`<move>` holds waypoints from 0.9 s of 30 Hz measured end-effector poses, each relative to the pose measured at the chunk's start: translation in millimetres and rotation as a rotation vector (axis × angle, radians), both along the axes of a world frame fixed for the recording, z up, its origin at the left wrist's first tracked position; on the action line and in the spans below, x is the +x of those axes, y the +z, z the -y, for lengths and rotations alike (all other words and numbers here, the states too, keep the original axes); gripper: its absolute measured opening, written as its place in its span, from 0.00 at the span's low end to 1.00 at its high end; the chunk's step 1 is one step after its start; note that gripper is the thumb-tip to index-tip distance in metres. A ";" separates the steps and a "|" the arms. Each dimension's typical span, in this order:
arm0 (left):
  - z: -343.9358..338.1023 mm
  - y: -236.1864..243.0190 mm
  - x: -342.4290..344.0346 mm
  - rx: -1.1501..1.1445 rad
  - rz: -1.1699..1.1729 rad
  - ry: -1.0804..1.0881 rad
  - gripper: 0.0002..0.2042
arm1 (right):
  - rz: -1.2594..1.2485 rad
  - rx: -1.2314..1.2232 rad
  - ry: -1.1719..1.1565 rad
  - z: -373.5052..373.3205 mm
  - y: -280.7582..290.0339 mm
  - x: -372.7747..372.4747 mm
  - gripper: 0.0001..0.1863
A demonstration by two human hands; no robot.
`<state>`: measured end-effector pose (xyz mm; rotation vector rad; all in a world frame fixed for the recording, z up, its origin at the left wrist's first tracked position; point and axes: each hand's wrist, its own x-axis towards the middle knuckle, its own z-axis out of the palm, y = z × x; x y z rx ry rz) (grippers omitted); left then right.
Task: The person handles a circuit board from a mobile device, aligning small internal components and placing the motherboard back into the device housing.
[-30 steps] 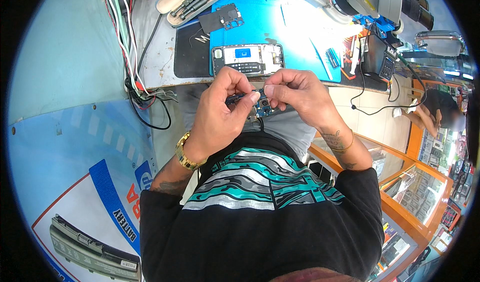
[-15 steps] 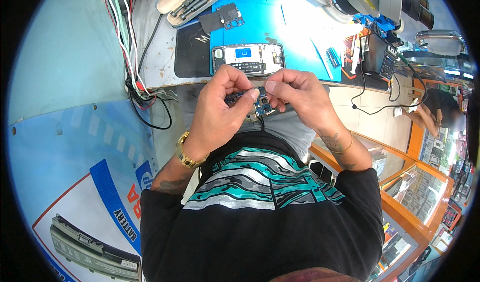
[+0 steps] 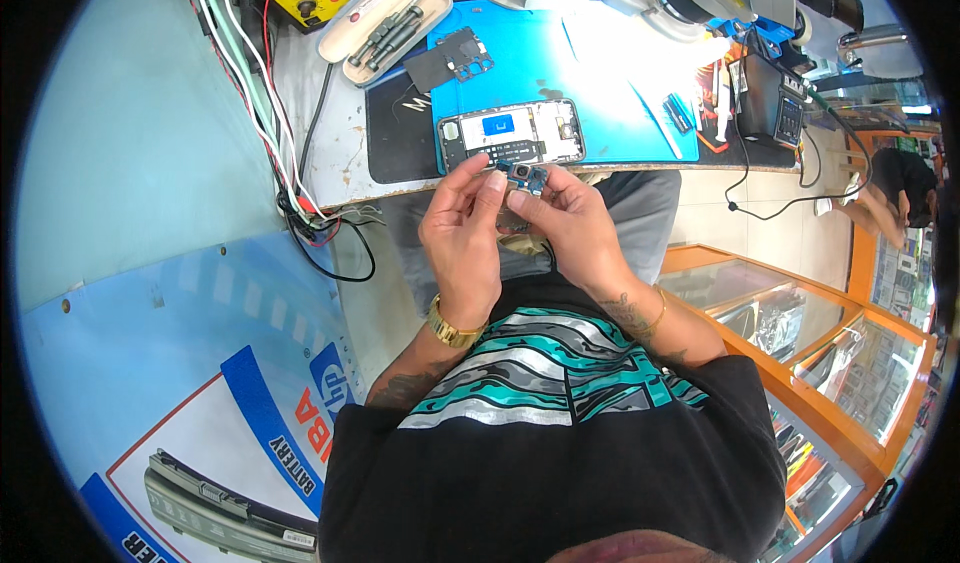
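Left hand: pinching the circuit board at its left side between thumb and fingers.
Right hand: grasping the same board from the right, thumb along the lower edge.
Circuit board: held up between both hands, near the front edge of the desk, small camera showing on top.
Opened phone: lying flat on the blue mat, just beyond the hands, insides bare.
Black cover: resting beyond the phone, across the mat's left edge.
Tool case: lying open farther back, screwdrivers inside.
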<state>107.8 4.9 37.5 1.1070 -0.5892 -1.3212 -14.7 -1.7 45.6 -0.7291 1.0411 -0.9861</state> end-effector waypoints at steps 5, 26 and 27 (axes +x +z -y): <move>3.4 -3.4 0.3 0.101 0.008 -0.019 0.14 | -0.030 0.154 0.047 13.7 6.9 -10.4 0.11; 12.8 22.0 13.0 -0.172 0.185 -0.335 0.11 | -0.057 0.183 0.209 31.1 40.3 -51.1 0.14; 12.7 22.9 13.5 -0.186 0.202 -0.347 0.11 | -0.004 0.180 0.194 31.0 40.7 -50.4 0.14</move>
